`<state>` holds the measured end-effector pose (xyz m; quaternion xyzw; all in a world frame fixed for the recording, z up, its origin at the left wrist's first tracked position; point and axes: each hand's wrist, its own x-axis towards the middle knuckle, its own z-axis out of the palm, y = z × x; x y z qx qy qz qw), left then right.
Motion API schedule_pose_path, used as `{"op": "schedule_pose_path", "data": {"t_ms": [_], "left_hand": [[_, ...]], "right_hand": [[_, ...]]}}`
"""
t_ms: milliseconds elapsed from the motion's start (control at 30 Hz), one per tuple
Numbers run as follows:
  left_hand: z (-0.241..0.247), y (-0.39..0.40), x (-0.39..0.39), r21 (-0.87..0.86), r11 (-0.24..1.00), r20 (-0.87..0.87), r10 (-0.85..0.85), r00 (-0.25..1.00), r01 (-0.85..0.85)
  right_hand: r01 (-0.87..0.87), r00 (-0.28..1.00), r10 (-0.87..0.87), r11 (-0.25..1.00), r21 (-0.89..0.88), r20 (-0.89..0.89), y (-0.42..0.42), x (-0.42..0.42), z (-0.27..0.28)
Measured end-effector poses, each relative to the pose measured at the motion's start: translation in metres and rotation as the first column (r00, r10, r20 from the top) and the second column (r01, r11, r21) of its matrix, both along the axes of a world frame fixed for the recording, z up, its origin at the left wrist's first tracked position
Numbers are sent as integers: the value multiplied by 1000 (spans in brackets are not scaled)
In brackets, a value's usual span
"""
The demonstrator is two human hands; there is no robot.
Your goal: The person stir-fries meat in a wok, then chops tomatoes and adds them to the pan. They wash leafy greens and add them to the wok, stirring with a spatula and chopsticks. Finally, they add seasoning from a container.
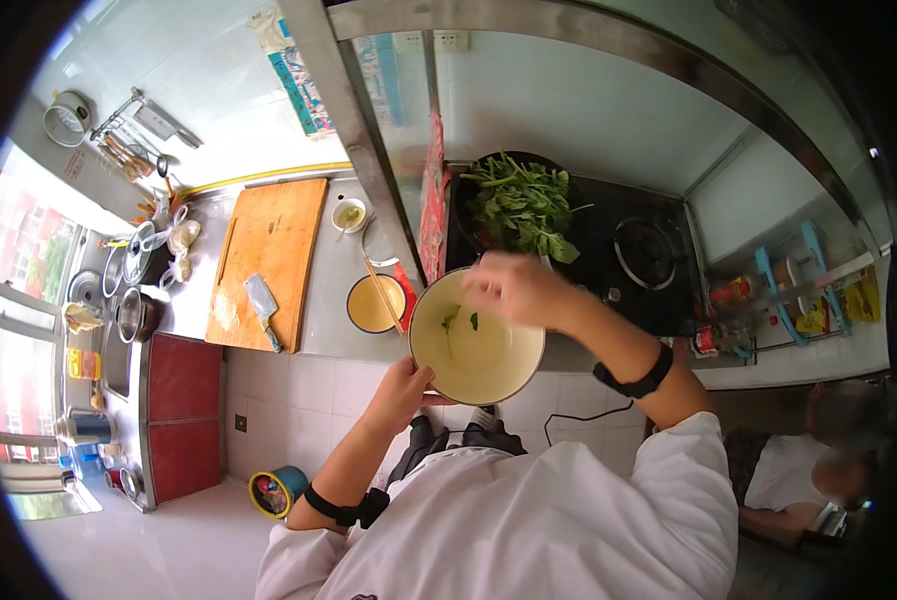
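Note:
My left hand [403, 394] grips the lower left rim of a cream-coloured basin [493, 364], tilted before me at the counter's edge. A few scraps of green leaf [474, 322] cling inside it. Above the basin's upper right part is my right hand [512, 289], blurred, its fingers curled; whether it holds anything cannot be told. Just beyond, leafy greens [523, 202] are heaped in a dark wok [519, 157] on the black stove [591, 210]. Left of the basin, a smaller yellow bowl [366, 306] stands on the counter with wooden chopsticks [382, 291] across its rim.
A cleaver [261, 298] lies on a wooden cutting board [279, 240] at the left. Near it are a small white bowl [349, 215], pots [139, 313] and a sink [118, 367]. Metal framing [373, 135] rises beside the stove. Another person [786, 472] is at the lower right.

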<state>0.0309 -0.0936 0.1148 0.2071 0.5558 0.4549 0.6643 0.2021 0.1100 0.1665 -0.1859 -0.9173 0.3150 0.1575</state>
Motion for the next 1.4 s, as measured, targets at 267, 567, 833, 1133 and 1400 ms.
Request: {"op": "schedule_pose_path", "data": {"t_ms": [267, 567, 833, 1133, 1400], "left_hand": [[-9, 23, 34, 38, 995, 87, -98, 991, 95], [-21, 26, 48, -25, 987, 110, -152, 982, 156], [-16, 11, 37, -5, 997, 104, -79, 991, 80], [-8, -6, 29, -33, 998, 85, 50, 995, -47], [-5, -25, 26, -28, 989, 53, 148, 988, -147]], "right_hand": [[217, 925, -264, 957, 192, 273, -44, 16, -102], [180, 963, -156, 979, -93, 219, -46, 46, -124], [269, 913, -381, 831, -486, -145, -4, 56, 17], [447, 890, -402, 862, 240, -214, 154, 36, -9], [271, 962, -264, 949, 161, -68, 105, 10, -38]]}}
